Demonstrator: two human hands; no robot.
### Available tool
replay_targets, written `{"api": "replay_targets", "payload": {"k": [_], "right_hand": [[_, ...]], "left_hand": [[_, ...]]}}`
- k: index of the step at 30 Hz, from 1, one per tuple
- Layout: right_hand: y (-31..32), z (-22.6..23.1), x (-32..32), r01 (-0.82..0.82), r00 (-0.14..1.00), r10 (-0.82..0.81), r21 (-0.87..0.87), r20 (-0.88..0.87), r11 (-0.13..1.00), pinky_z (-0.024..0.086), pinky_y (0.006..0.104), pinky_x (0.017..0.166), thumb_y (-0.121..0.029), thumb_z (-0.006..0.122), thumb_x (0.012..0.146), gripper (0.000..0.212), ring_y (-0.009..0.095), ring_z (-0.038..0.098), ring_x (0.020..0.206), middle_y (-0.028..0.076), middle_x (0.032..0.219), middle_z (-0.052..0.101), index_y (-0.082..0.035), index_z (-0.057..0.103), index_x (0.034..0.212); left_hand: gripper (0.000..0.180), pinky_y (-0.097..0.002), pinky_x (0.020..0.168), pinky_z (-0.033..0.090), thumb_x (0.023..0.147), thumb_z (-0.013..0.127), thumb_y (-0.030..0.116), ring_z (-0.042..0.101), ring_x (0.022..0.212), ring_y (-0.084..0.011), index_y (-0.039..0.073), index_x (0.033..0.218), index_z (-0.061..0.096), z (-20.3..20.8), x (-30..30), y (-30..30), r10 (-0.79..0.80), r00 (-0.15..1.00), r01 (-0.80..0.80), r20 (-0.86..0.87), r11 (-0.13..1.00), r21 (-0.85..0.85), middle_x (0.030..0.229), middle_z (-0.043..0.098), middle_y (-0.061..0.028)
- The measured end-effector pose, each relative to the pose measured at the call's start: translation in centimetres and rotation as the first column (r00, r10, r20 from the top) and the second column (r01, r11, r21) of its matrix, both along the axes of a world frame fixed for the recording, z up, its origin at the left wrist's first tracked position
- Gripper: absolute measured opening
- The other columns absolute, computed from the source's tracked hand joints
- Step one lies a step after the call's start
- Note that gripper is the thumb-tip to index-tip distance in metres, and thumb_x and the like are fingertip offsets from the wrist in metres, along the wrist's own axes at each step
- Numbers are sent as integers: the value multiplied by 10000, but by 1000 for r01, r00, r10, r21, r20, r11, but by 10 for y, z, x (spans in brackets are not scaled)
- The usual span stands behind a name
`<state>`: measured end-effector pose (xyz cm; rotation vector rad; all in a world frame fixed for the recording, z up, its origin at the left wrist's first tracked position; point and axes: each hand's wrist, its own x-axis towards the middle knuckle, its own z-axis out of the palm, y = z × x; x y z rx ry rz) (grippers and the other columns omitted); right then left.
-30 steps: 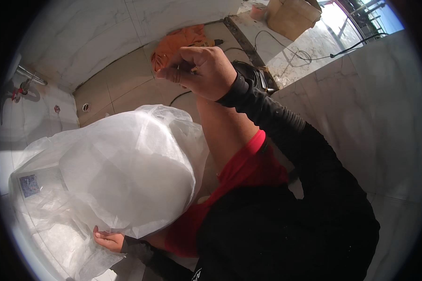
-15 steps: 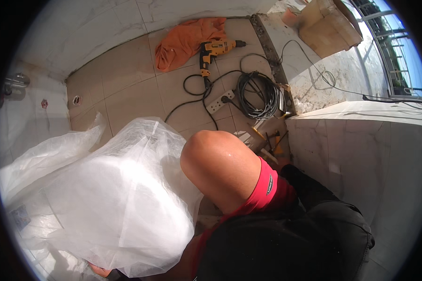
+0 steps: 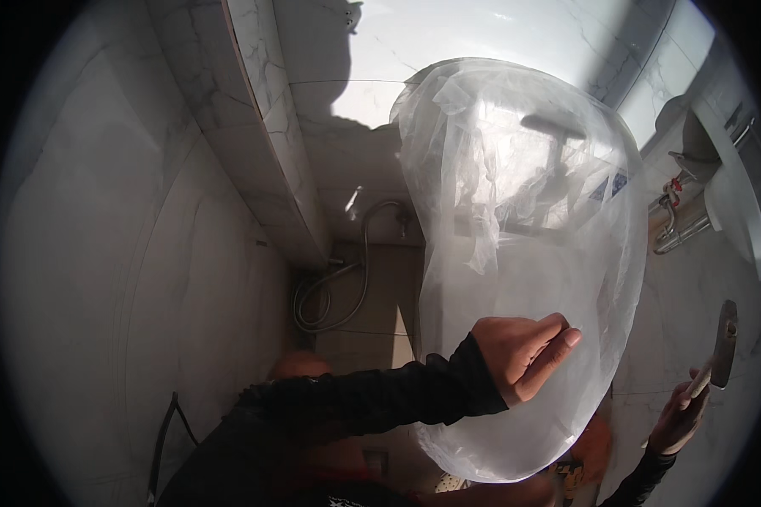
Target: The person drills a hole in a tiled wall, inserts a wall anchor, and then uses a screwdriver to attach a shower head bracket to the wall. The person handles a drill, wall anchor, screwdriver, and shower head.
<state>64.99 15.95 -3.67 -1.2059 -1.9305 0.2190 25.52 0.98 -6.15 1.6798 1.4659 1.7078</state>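
A translucent white plastic cover is draped over a pale fixture shaped like a toilet. Above its near part is my left hand, curled closed with the thumb along the bent fingers; whatever it may pinch is too small to make out. To the right of the cover, my right hand is raised and wrapped round the light handle of a hammer, whose dark head points up. The shadow of a hammer falls on the far part of the cover.
A white basin with metal pipes hangs at the right. Left of the cover, a metal shower hose loops down to the tiled floor. A marble-patterned ledge runs along the left; an orange cloth lies low at the right.
My view has swung from the floor with the drill and cable to the covered fixture. My left hand has come up over the cover, and my right hand now shows, holding the hammer.
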Motion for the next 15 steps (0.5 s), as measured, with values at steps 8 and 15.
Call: {"api": "replay_targets", "payload": {"k": [8,15], "right_hand": [[36,157,-443,-711,650,439,292,621,640,456,307,490,-638,634,905,603,216,557,439,62,498,539,-36,640,865],[62,161,-555,-723,674,398,445,623,528,452,309,478,-627,595,941,572,190,546,441,47,510,548,-67,670,851]], "left_hand": [[382,-450,652,527,1072,429,399,682,690,-340,77,991,618,-70,-7,-4,-63,994,97,89,886,-454,726,679,-129],[411,-511,664,531,1064,412,364,688,693,-374,35,1013,653,-86,-30,2,-402,896,218,-188,767,-604,767,703,-188]]}}
